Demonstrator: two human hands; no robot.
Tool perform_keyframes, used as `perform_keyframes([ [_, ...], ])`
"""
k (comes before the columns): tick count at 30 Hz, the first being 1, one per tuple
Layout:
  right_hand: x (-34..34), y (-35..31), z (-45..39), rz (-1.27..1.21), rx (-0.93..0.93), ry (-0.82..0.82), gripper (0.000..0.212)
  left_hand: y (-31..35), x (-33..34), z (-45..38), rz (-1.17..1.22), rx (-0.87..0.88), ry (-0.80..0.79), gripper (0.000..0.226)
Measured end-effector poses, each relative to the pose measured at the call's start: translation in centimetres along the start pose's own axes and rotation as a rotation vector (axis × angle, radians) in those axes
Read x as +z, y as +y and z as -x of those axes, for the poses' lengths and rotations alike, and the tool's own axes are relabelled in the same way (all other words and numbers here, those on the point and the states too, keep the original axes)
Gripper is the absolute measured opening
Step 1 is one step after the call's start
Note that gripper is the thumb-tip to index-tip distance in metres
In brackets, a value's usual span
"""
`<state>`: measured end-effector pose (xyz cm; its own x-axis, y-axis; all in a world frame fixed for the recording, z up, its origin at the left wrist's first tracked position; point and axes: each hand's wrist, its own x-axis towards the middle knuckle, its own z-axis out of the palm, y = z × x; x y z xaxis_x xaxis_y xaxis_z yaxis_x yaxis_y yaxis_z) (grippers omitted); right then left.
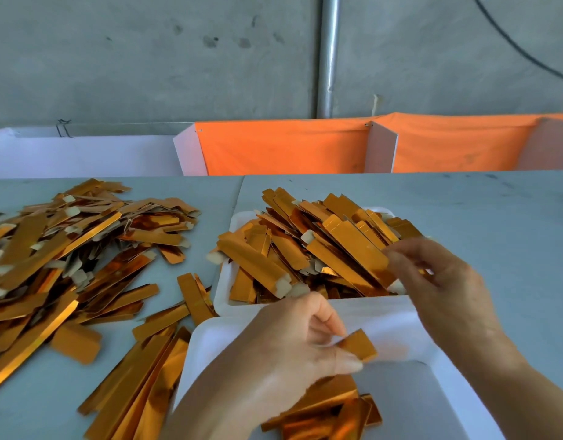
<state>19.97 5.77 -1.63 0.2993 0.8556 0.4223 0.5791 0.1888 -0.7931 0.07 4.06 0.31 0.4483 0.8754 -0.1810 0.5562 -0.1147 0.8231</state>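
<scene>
Pinches a short gold piece [358, 344] between thumb and fingertips of the left hand [286, 357], over the far half of the near tray [204, 341]. Grips the end of a long gold strip [347, 258] in the curled fingers of the right hand [442, 281], just beyond the near tray's far rim, toward its right side. Holds that strip slanted atop a heap [274, 249] of like ones in the far tray [224, 296], directly behind the near tray. Inside the near tray, at its close end: a few flat strips [324, 411]. Against the near tray's left side: long strips [140, 392] laid lengthwise. Farther left of the near tray, well apart: a big loose pile [67, 249] on the table [480, 211]. Far behind the near tray: orange cloth [289, 150], a metal pipe [329, 58], a grey wall [147, 58].
</scene>
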Motion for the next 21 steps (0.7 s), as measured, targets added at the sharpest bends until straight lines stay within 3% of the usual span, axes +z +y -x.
perform_keyframes([
  [2,0.0,0.7,-0.6,0.194,-0.002,0.063,0.012,-0.4,0.0,-0.1,-0.087,-0.005,0.066,0.018],
  [7,1.3,1.8,-1.2,0.462,0.052,-0.072,0.032,-0.5,0.1,-0.3,-0.121,0.054,0.174,0.01],
  [21,1.3,1.6,-1.6,0.523,0.118,-0.106,0.022,-0.5,0.7,-0.7,-0.147,0.112,0.187,0.022],
])
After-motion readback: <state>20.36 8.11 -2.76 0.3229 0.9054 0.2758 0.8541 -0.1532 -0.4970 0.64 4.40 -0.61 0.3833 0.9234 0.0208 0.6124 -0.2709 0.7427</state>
